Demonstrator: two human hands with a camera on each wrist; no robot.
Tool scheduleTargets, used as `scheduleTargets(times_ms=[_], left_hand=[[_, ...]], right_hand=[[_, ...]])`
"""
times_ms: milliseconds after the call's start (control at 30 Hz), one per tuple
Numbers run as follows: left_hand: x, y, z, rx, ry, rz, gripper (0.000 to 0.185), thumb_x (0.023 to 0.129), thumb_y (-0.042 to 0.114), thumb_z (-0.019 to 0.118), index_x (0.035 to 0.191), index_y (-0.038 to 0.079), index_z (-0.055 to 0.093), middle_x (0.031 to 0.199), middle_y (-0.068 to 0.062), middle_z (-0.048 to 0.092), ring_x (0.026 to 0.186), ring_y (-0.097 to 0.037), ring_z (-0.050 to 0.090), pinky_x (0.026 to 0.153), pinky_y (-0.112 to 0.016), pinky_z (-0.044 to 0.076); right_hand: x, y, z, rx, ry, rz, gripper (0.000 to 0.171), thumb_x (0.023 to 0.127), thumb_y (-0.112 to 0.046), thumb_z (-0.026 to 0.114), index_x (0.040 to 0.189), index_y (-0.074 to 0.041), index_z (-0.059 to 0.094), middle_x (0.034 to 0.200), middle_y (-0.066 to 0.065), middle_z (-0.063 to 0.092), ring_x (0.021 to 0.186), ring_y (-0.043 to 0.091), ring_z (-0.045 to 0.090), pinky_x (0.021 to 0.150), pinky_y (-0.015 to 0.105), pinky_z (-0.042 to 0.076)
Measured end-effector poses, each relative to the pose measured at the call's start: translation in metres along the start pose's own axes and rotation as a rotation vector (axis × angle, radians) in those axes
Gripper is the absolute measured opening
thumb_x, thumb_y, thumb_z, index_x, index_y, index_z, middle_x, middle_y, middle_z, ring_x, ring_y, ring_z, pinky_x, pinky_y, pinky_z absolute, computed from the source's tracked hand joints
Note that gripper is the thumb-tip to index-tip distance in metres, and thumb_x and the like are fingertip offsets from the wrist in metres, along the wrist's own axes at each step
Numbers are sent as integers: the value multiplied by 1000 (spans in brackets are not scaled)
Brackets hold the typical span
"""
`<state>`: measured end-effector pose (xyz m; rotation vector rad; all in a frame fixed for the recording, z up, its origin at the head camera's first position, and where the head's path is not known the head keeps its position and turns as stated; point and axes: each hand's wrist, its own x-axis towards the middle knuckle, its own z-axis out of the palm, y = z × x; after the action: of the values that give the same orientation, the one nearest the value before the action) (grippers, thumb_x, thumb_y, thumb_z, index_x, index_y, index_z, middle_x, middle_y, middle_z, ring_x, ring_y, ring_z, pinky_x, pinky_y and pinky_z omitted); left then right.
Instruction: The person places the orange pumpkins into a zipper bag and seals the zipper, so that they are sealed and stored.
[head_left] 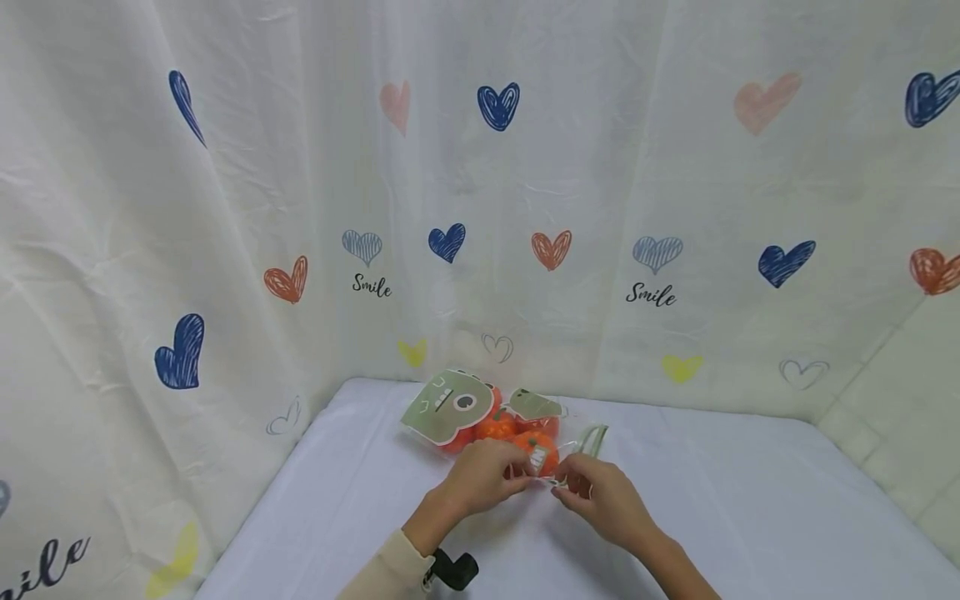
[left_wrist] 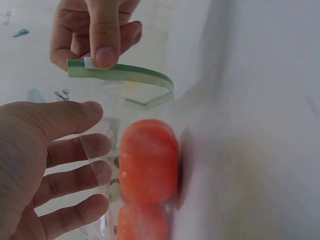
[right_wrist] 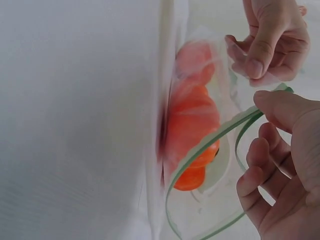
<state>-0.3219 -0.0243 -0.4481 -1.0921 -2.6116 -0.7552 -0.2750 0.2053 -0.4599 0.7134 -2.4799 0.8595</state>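
A clear zip bag (head_left: 442,408) printed with a green cartoon dinosaur lies on the white table, with several round orange-red pumpkin-like pieces (head_left: 536,450) inside. Its green zip strip (right_wrist: 207,145) bows outward in a loop at the mouth. My right hand (head_left: 600,496) pinches one end of that strip between thumb and index finger, beside a small white slider (left_wrist: 89,62). My left hand (head_left: 483,475) is at the near edge of the bag, close to the right. In the left wrist view its fingers stretch behind the clear film, the thumb apart from them.
White cloth covers the table (head_left: 727,500). Behind and to the left hangs a white curtain (head_left: 585,317) printed with hearts and the word "Smile". A black wrist device (head_left: 456,571) sits below the left cuff.
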Motion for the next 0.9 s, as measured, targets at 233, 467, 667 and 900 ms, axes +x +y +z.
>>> scheduleTargets(times_ms=[233, 467, 667, 900], left_hand=[[-1, 1, -3, -12, -22, 1, 8, 89, 29, 80, 96, 26, 83, 76, 17, 70, 68, 4, 52, 69, -12, 48], [-1, 2, -4, 5, -25, 3, 9, 88, 30, 81, 96, 25, 83, 78, 17, 72, 70, 4, 52, 71, -13, 48], [-2, 2, -5, 14, -17, 11, 8, 87, 30, 81, 94, 26, 83, 79, 17, 73, 71, 4, 53, 73, -14, 49], [-2, 2, -6, 22, -13, 18, 7, 87, 30, 81, 92, 26, 82, 78, 17, 72, 71, 3, 53, 72, -14, 48]], right_hand=[[0, 3, -2, 6, -32, 24, 21, 83, -15, 83, 91, -26, 67, 73, -19, 53, 64, -5, 48, 56, 19, 46], [1, 3, -4, 2, -42, 9, 21, 83, -15, 83, 90, -27, 67, 74, -19, 52, 64, -5, 48, 56, 19, 45], [0, 3, -5, -1, -28, -15, 22, 83, -16, 83, 89, -29, 65, 74, -20, 52, 65, -6, 49, 56, 19, 44], [-1, 4, -5, -9, -48, 22, 22, 83, -18, 82, 89, -30, 65, 74, -20, 53, 64, -5, 49, 55, 20, 44]])
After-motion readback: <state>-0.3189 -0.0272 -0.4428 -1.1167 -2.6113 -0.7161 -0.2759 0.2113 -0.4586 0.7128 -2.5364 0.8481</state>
